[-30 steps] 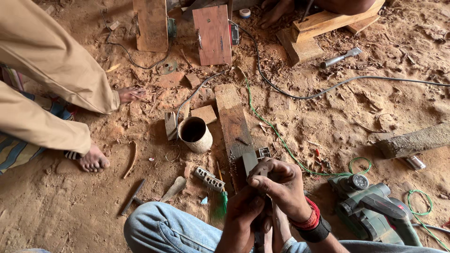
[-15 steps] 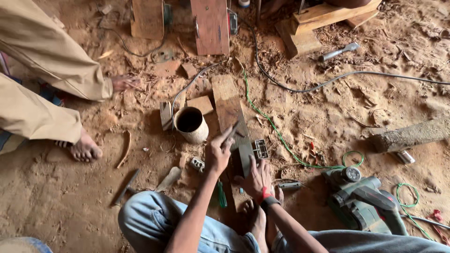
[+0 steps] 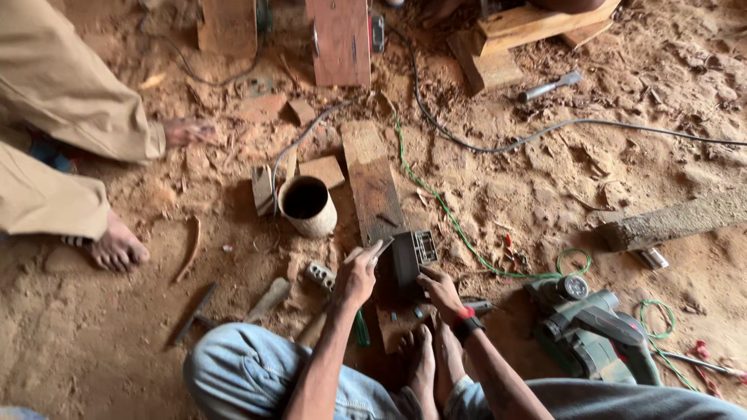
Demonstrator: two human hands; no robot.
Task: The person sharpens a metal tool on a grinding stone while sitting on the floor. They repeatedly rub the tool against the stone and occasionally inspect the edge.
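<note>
Left hand (image 3: 356, 276) pinching thin flat metal blade (image 3: 379, 249); right hand (image 3: 440, 289) fingers curled, steadying small dark boxy metal block (image 3: 412, 255) on long brown wooden plank (image 3: 372, 180)

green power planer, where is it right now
In the head view the green and black power planer lies on the sawdust-covered dirt floor at lower right, just right of the right hand, with a coiled green cord beside it.

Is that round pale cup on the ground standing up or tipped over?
Upright: the round pale cup stands on the sandy ground, its dark open mouth facing up.
</note>
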